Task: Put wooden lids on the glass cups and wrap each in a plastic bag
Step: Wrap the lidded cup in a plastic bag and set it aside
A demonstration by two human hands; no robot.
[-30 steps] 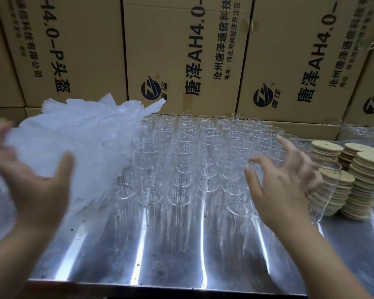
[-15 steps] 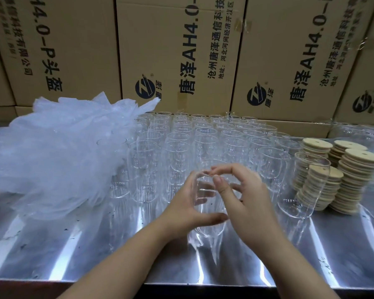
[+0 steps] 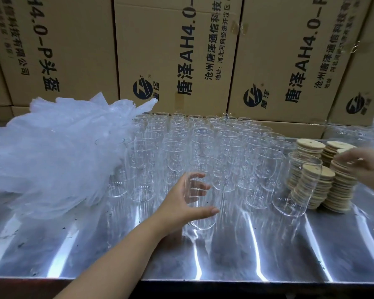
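A clear glass cup stands near the front of the steel table, and my left hand is wrapped around its left side, fingers seen through the glass. Behind it stand several rows of empty glass cups. Stacks of round wooden lids rise at the right. My right hand, blurred, reaches over the top of a lid stack; I cannot tell whether it grips a lid. A heap of clear plastic bags lies at the left.
Printed cardboard boxes form a wall behind the table. One glass cup stands in front of the lid stacks. More glassware sits at the far right. The steel table ends in a front edge near me.
My right hand has left the cup and swung right to the lid stacks. My left hand keeps hold of the cup in front.
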